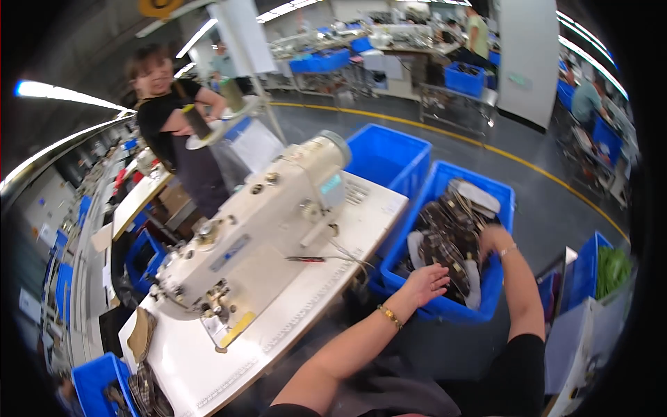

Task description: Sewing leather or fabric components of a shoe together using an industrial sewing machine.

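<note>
head view: dark patterned cloth pieces [443, 240] lie in the blue bin [455, 311], probably light, floppy, best pinched by an edge; left hand [426, 283] unclenched, apart from right hand [495, 240], whose grip i can't see.

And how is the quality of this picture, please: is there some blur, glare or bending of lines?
In the head view, the right hand looks smeared, the left hand clearer; the ceiling light at far left glares white; the yellow floor line bows in a curve, and the corners fall to black.
</note>
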A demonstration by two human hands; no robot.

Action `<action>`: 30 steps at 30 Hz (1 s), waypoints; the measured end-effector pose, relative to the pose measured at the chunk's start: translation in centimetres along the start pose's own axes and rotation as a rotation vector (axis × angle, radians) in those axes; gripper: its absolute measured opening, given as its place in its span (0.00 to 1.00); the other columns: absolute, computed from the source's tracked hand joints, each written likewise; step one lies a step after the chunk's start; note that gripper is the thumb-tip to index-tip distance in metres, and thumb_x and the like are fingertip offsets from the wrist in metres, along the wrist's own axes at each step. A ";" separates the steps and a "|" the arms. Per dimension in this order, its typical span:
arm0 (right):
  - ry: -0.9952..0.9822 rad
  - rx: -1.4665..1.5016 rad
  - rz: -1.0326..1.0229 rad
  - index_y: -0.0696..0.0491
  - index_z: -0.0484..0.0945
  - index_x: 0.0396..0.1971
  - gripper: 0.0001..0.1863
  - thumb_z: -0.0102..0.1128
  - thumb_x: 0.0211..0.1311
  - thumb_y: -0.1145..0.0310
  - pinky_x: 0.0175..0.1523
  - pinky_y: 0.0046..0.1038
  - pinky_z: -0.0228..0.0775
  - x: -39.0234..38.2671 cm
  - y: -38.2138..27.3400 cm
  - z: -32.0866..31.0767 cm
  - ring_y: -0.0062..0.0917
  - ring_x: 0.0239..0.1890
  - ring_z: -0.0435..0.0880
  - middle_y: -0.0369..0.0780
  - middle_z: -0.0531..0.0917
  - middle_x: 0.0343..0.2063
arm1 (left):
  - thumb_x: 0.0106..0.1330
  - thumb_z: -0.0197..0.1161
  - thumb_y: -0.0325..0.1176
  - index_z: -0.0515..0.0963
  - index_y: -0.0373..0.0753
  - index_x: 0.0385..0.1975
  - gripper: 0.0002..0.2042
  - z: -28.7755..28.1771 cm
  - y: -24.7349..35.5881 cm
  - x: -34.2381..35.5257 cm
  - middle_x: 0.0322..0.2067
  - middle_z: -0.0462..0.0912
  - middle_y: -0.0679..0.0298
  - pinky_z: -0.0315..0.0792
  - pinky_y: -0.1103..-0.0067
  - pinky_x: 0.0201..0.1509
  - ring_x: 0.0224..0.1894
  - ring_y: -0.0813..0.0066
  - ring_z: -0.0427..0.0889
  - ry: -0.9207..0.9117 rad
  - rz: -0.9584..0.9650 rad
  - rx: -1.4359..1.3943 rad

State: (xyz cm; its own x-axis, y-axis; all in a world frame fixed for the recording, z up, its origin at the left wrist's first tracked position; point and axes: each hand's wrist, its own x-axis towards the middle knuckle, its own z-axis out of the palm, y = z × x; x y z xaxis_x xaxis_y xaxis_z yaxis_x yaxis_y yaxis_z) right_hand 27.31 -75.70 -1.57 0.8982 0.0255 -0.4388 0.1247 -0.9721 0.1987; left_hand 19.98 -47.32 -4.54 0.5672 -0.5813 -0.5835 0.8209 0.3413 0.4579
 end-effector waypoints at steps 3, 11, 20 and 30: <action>-0.119 0.711 0.192 0.58 0.87 0.29 0.17 0.81 0.41 0.65 0.27 0.28 0.79 0.9 1.7 1.4 0.25 0.22 0.86 0.42 0.87 0.26 | 0.70 0.60 0.39 0.71 0.46 0.54 0.15 1.9 7.1 -6.2 0.57 0.78 0.66 0.72 0.66 0.58 0.55 0.68 0.78 -0.208 0.295 -0.053; 0.608 0.996 -0.196 0.59 0.84 0.32 0.10 0.70 0.50 0.70 0.25 0.25 0.74 -1.9 -5.9 -15.4 0.23 0.19 0.83 0.40 0.83 0.18 | 0.73 0.56 0.38 0.68 0.41 0.62 0.20 -0.6 10.6 -20.1 0.59 0.77 0.64 0.70 0.68 0.62 0.61 0.69 0.74 -0.230 0.623 0.037; 0.501 0.522 -1.188 0.53 0.82 0.26 0.07 0.67 0.55 0.66 0.34 0.31 0.73 -11.5 -36.0 -13.3 0.36 0.26 0.82 0.42 0.82 0.21 | 0.73 0.58 0.37 0.73 0.41 0.58 0.17 -18.3 -0.1 -32.8 0.55 0.79 0.68 0.72 0.79 0.58 0.53 0.78 0.79 0.177 0.548 0.267; 1.031 0.663 -2.257 0.41 0.82 0.30 0.06 0.60 0.57 0.71 0.41 0.26 0.76 -32.2 -44.8 -26.4 0.18 0.33 0.79 0.28 0.83 0.32 | 0.67 0.62 0.30 0.81 0.37 0.47 0.11 -31.3 -4.8 -52.3 0.43 0.86 0.66 0.72 0.80 0.47 0.45 0.79 0.81 1.458 0.883 0.669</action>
State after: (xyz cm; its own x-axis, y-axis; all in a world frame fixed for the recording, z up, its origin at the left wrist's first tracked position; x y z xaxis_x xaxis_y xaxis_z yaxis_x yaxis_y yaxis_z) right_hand 3.93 -26.83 26.78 -0.4123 0.4077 0.8148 0.7464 0.6640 0.0455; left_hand -11.55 4.59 2.76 0.6683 0.7410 0.0655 0.3307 -0.3747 0.8662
